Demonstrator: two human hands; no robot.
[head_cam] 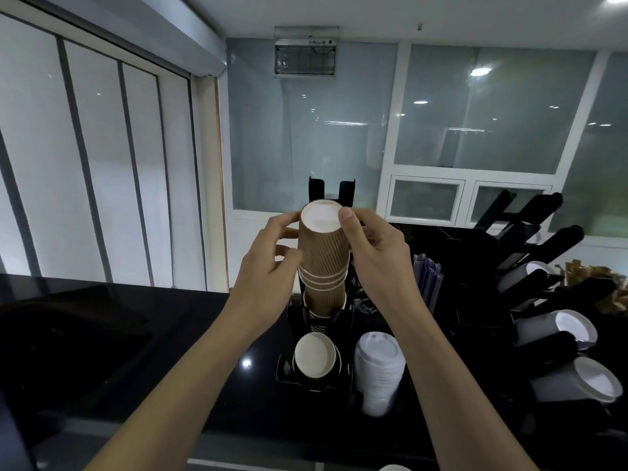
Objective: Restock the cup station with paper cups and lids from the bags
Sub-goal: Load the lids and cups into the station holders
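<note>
A stack of brown ribbed paper cups (323,253) is held upside down over the black cup rack (331,195), its white base turned toward the camera. It is grasped from both sides: the left hand (272,253) is curled round it from nine o'clock, and the right hand (370,246) from three o'clock, with the thumb laid against the top rim of the base.

The stack can be judged light and fairly stiff while nested, though each single wall would be crushed by a hard squeeze. The ribbing should give good friction, so a gentle grip is thought enough. A hold at the sides, high and low together, is suggested, since a tall stack can buckle or slide apart at its rolled rims.

Below it, at six o'clock, an open black cup (314,355) is seated in the rack, and a pile of white lids (379,368) stands just beside that at three o'clock. Grey cups (557,331) lie in slanted holders on the dark tabletop (153,334) at far right.
</note>
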